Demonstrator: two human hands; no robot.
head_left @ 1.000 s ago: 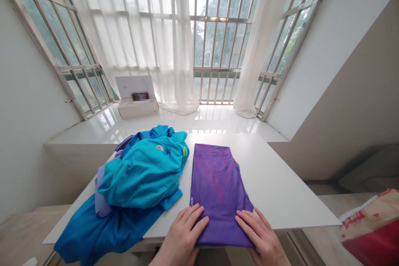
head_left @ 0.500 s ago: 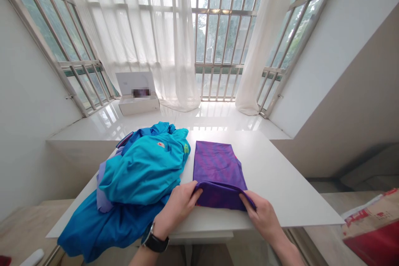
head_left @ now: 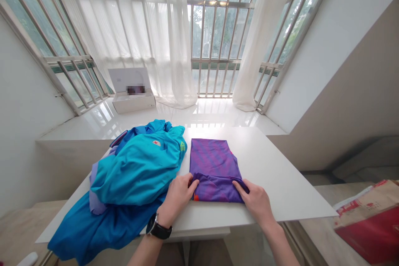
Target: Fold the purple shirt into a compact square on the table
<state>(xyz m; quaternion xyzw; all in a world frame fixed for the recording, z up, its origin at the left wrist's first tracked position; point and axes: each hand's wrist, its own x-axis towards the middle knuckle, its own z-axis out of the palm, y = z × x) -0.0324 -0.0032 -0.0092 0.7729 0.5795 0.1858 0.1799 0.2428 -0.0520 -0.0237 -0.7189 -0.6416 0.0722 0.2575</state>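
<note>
A folded purple shirt (head_left: 213, 156) with faint magenta stripes lies on the white table. Its near part is turned back over itself, making a raised fold across the lower half. At the left end of this fold, my left hand (head_left: 180, 193) is pinched shut on the cloth. My right hand (head_left: 256, 199) grips the right end of the same fold between thumb and fingers. A small orange-red patch shows at the shirt's near left corner. Left of the shirt, close to my left hand, lies a heap with a teal jacket (head_left: 140, 166) on top.
Blue cloth (head_left: 102, 232) from the heap hangs over the near edge of the table (head_left: 274, 174). An open white box (head_left: 134, 102) stands on the sill by the curtains (head_left: 174, 50). At the right, below table height, is a red and brown paper bag (head_left: 370, 220).
The fold held by both hands has moved slightly away from me and lies lower and flatter on the shirt. Both hands still grip its ends. The camera view has shifted a little.
</note>
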